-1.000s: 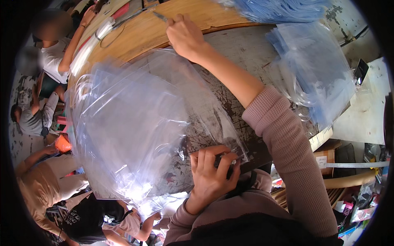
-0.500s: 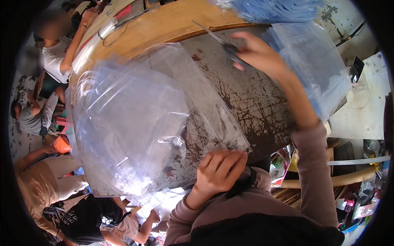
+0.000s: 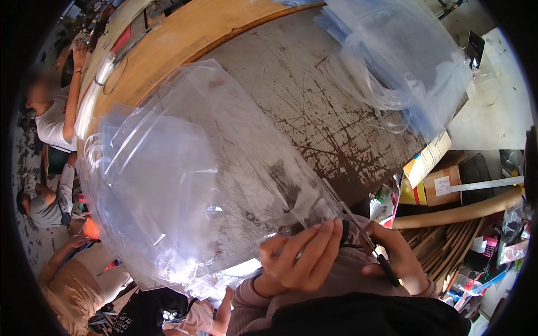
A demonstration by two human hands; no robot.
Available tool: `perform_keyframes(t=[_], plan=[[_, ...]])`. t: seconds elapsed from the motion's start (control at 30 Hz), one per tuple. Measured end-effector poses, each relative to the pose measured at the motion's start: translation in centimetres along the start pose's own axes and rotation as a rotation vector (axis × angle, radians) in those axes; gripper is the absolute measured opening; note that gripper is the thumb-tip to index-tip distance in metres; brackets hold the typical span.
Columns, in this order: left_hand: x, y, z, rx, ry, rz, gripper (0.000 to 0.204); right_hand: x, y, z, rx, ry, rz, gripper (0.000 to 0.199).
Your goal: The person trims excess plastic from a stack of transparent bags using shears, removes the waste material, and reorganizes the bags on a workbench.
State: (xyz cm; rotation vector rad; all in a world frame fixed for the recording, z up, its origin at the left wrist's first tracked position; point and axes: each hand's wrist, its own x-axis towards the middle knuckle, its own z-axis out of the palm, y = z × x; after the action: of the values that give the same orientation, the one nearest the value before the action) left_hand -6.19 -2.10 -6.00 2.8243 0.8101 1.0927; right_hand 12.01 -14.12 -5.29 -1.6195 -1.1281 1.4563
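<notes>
My left hand (image 3: 300,257) pinches the near corner of a transparent plastic sheet (image 3: 246,120), with fingers pressed together close to my body. The sheet stretches away from there to the far left across the scratched tabletop (image 3: 330,129). Just right of that corner, my right hand (image 3: 398,249) is closed round black-handled scissors (image 3: 386,270). Their blades point up and left along the sheet's right edge; whether they touch the plastic I cannot tell. Left of the sheet lies a loose pile of transparent plastic pieces (image 3: 162,151), partly overlapped by it.
A stack of bluish plastic sheets (image 3: 420,45) lies at the far right, with curled strips (image 3: 364,84) beside it. A wooden board (image 3: 185,33) borders the far side. Cardboard boxes (image 3: 443,176) stand right of the table. Several people sit or stand at the left.
My right hand has come down from the far side with the scissors to beside my left hand. The view has shifted, and curled strips now show by the right stack.
</notes>
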Motion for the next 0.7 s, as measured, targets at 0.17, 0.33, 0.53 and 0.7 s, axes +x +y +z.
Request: perform_keyframes(t=[0.17,0.33,0.53,0.7], plan=[[0.7,0.6,0.3,0.011,-0.052,-0.019,0.024,0.5,-0.1,1.4,0.274,0.040,0.109,0.052],[-0.1,0.5,0.4,0.014,-0.033,0.001,0.024,0.9,-0.1,1.9,0.379,0.027,0.140,0.050],[-0.2,0.5,0.3,0.003,-0.047,0.000,0.023,1.2,-0.1,2.0,0.365,0.017,0.138,0.053],[-0.3,0.6,0.2,-0.031,-0.066,-0.020,0.025,1.3,0.2,1.8,0.356,-0.015,0.101,0.055]])
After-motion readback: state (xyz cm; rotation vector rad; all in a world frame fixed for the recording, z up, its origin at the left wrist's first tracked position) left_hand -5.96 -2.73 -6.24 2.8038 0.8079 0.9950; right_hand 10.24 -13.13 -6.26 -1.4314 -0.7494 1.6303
